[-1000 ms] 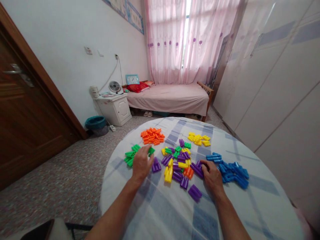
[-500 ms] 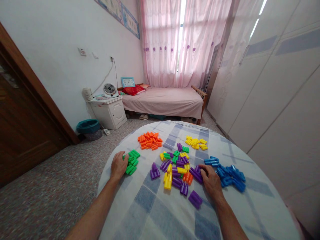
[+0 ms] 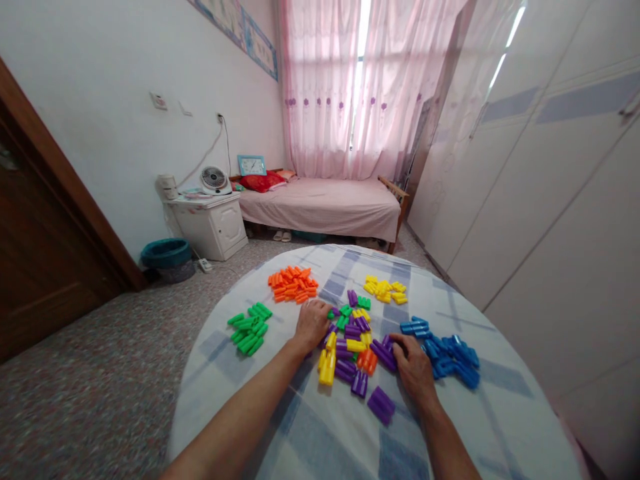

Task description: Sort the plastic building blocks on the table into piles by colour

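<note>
My left hand (image 3: 313,324) reaches over the left edge of a mixed pile, fingertips at a small green plastic block (image 3: 331,315). Its fingers are extended and slightly bent, and partly hide nearby purple pieces. At the pile's right side, my right hand (image 3: 414,363) rests on the table with fingers loosely bent and apart. Its fingertips touch the end of a purple block (image 3: 383,355). The pile also holds yellow blocks (image 3: 327,367) and an orange block (image 3: 367,361). A separate purple block (image 3: 381,404) lies near the front.
Sorted heaps lie around the mixed pile: green (image 3: 250,328), orange (image 3: 293,285), yellow (image 3: 385,289) and blue (image 3: 447,353). They sit on a round table with a checked cloth (image 3: 300,427). Beyond it are a bed (image 3: 325,200), a white cabinet (image 3: 215,227) and a bin (image 3: 167,257).
My left hand has moved right, from the green heap to the mixed pile's left edge, covering a purple block seen there before. The right hand stays beside the purple block. The view has shifted slightly.
</note>
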